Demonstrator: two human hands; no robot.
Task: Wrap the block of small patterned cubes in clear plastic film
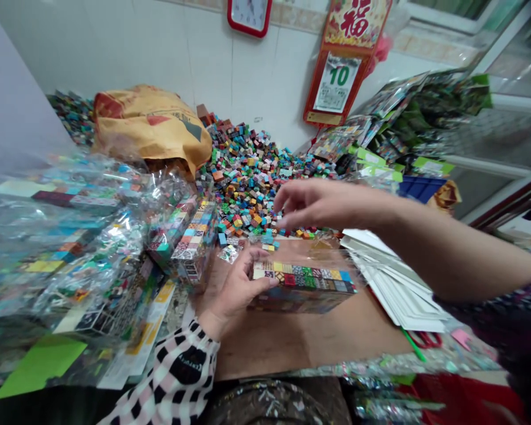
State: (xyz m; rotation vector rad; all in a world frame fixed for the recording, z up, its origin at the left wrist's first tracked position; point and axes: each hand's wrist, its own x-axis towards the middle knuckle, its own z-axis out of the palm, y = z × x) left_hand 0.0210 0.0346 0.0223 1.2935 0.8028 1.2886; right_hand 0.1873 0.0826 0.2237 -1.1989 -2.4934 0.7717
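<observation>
My left hand point(243, 280) grips the left end of a long block of small patterned cubes point(310, 277), its thumb on the top edge. The block rests on a brown board point(358, 336), and shiny clear film shows around it. Above the block and in front of the heap of loose colored cubes point(248, 177) hovers my right hand point(310, 200). Its fingers are bent and apart from the thumb, with nothing visible in them. A few loose cubes point(269, 242) lie on the board's far edge, just behind the block.
Film-wrapped cube blocks point(194, 242) and a stack of clear-bagged cubes point(92, 254) crowd the left. A yellow sack point(150, 127) lies behind them. On the right are white cards point(389, 283), red-handled scissors point(427, 339) and a blue bin point(420, 186). Printed sheets point(407, 112) are piled far right.
</observation>
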